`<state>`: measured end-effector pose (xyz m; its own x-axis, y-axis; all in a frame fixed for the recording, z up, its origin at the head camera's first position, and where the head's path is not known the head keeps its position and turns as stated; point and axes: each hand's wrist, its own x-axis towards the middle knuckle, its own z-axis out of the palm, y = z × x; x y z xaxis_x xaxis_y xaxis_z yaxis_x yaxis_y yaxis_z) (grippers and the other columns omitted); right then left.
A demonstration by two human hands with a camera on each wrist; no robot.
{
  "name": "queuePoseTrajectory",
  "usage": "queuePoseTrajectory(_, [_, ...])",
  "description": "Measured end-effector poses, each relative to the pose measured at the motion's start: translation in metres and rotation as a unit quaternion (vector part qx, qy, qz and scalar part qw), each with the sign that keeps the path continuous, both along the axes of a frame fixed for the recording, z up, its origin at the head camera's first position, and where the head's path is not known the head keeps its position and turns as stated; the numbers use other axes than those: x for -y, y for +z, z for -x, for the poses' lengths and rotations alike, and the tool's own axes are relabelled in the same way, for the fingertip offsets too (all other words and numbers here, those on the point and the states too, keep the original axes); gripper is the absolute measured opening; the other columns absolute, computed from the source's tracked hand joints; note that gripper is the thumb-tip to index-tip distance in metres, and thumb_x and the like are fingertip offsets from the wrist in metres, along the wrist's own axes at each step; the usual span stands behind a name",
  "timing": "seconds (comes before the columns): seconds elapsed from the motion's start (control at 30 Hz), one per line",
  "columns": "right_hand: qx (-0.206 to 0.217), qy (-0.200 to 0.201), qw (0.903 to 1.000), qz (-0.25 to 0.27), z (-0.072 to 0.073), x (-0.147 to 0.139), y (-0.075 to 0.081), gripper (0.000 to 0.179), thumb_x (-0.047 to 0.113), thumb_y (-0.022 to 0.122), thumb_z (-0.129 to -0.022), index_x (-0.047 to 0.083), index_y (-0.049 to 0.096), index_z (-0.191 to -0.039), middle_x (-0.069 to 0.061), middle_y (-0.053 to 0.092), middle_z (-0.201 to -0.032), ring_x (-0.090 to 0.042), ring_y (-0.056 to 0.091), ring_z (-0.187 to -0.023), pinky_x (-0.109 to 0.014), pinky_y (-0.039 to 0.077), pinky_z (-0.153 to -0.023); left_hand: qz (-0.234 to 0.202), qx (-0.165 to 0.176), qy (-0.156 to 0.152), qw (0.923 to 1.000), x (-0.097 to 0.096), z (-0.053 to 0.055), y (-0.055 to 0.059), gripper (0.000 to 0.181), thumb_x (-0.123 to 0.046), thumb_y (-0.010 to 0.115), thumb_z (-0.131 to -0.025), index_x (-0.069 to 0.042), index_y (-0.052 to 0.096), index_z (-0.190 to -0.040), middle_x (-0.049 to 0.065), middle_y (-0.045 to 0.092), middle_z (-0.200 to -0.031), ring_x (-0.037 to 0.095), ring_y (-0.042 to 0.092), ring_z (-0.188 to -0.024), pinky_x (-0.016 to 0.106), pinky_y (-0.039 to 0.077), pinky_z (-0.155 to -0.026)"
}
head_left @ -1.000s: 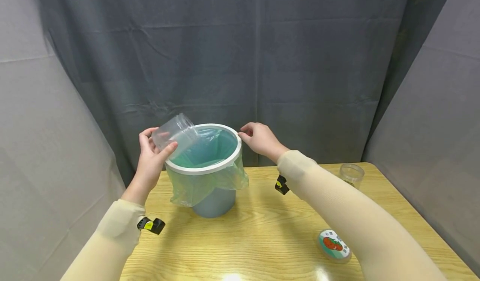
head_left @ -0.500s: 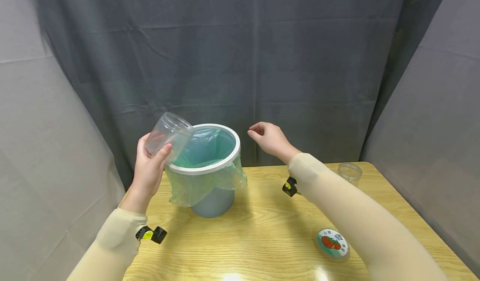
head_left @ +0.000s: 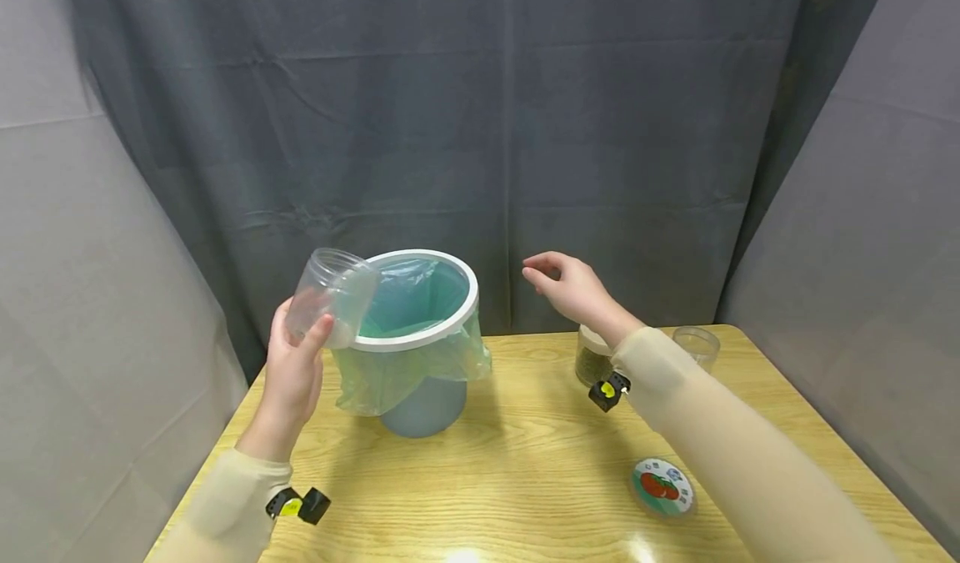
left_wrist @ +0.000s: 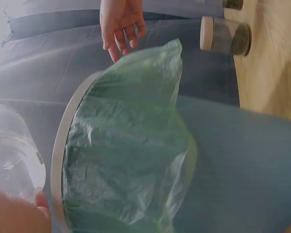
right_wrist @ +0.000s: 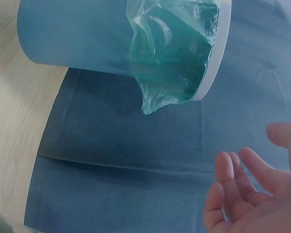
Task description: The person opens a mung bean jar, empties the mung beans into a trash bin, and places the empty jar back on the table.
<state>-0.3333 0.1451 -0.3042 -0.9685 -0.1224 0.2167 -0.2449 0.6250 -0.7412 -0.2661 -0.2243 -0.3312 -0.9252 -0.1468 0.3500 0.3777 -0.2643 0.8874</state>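
My left hand [head_left: 296,371] grips a clear plastic jar [head_left: 330,296], which leans over the left rim of the bin with its threaded mouth upward. The bin [head_left: 427,409] is grey-blue with a white rim, and a green bag [head_left: 412,375] lines it and hangs over the outside. In the left wrist view the jar [left_wrist: 12,158] looks see-through, with no contents visible. My right hand [head_left: 573,288] is raised right of the bin, its fingers loosely bent and holding nothing. Below it stands a jar with a pale lid [head_left: 592,354] and dark green bits inside, partly hidden by the wrist.
Another clear jar [head_left: 697,346] stands at the back right of the wooden table [head_left: 480,496], partly behind the right sleeve. A round lid with a tomato picture [head_left: 662,488] lies nearer the front. A grey curtain [head_left: 510,129] hangs behind the table.
The jar in my left hand has come down slightly to the left and tipped back toward upright. My right hand has moved right, away from the bin's rim, uncovering the pale-lidded jar.
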Motion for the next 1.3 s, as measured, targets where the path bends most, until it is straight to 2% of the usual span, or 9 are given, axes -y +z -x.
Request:
queuePoseTrajectory(0.13, [0.000,0.001,1.0000,0.001,-0.010,-0.005,-0.004,0.040,0.038,0.057,-0.106,0.015,0.062,-0.139,-0.012,0.068,-0.126,-0.028,0.065,-0.108,-0.046,0.051,-0.095,-0.020,0.018,-0.014,0.9996,0.001,-0.005,-0.002,0.043,-0.010,0.063,-0.100,-0.020,0.042,-0.136,-0.004,0.050,-0.132,0.010,0.052,-0.124,0.021,0.039,-0.108])
queuePoseTrajectory(0.37, [-0.013,0.008,0.9999,-0.006,-0.028,-0.020,-0.006,0.042,0.040,0.057,-0.106,0.017,0.061,-0.141,-0.011,0.070,-0.125,-0.029,0.066,-0.108,-0.040,0.049,-0.088,-0.037,0.002,-0.033,0.9988,0.006,-0.012,-0.010,0.045,-0.006,0.060,-0.101,-0.019,0.043,-0.139,-0.005,0.055,-0.131,0.011,0.054,-0.123,0.021,0.044,-0.105])
queuePoseTrajectory(0.6, [-0.015,0.011,0.9998,0.003,-0.055,-0.034,-0.003,0.044,0.037,0.057,-0.107,0.015,0.058,-0.144,-0.013,0.067,-0.128,-0.029,0.066,-0.109,-0.042,0.050,-0.093,-0.047,-0.023,-0.035,0.9980,0.009,-0.017,-0.021,0.045,-0.004,0.060,-0.100,-0.019,0.040,-0.138,-0.003,0.053,-0.132,0.011,0.055,-0.120,0.022,0.046,-0.104])
queuePoseTrajectory(0.7, [-0.016,0.015,0.9997,0.006,-0.065,-0.038,-0.005,0.045,0.038,0.057,-0.106,0.015,0.058,-0.145,-0.013,0.066,-0.128,-0.026,0.065,-0.104,-0.038,0.050,-0.084,-0.053,-0.029,-0.031,0.9977,0.011,-0.022,-0.025,0.045,-0.004,0.061,-0.099,-0.018,0.040,-0.137,-0.003,0.053,-0.133,0.012,0.054,-0.122,0.023,0.045,-0.105])
queuePoseTrajectory(0.83, [-0.022,0.016,0.9996,0.009,-0.077,-0.042,-0.012,0.043,0.038,0.059,-0.106,0.017,0.059,-0.143,-0.010,0.065,-0.127,-0.022,0.062,-0.099,-0.034,0.048,-0.077,-0.041,-0.030,-0.033,0.9982,0.014,-0.030,-0.031,0.047,-0.006,0.062,-0.099,-0.019,0.038,-0.138,-0.004,0.053,-0.134,0.011,0.054,-0.122,0.022,0.044,-0.105])
queuePoseTrajectory(1.0, [-0.043,0.013,0.9990,-0.001,-0.088,-0.046,-0.025,0.041,0.036,0.059,-0.106,0.016,0.061,-0.141,-0.008,0.066,-0.123,-0.023,0.066,-0.103,-0.037,0.052,-0.085,-0.036,-0.035,-0.055,0.9972,0.018,-0.039,-0.039,0.045,-0.004,0.055,-0.102,-0.020,0.035,-0.139,-0.008,0.056,-0.135,0.008,0.057,-0.124,0.022,0.045,-0.107])
queuePoseTrajectory(1.13, [-0.048,0.013,0.9987,0.000,-0.097,-0.047,-0.034,0.038,0.032,0.060,-0.106,0.016,0.062,-0.139,-0.006,0.066,-0.120,-0.025,0.066,-0.102,-0.035,0.053,-0.082,-0.041,-0.042,-0.075,0.9955,0.022,-0.048,-0.047,0.048,0.001,0.052,-0.102,-0.022,0.032,-0.139,-0.010,0.058,-0.137,0.006,0.058,-0.125,0.021,0.044,-0.107])
queuePoseTrajectory(1.3, [-0.061,0.021,0.9979,0.008,-0.111,-0.050,-0.043,0.034,0.025,0.062,-0.105,0.014,0.062,-0.137,-0.007,0.066,-0.118,-0.024,0.066,-0.099,-0.030,0.054,-0.077,-0.009,-0.057,-0.079,0.9952,0.026,-0.054,-0.056,0.058,0.011,0.050,-0.098,-0.019,0.031,-0.144,-0.007,0.056,-0.139,0.007,0.059,-0.126,0.020,0.046,-0.106])
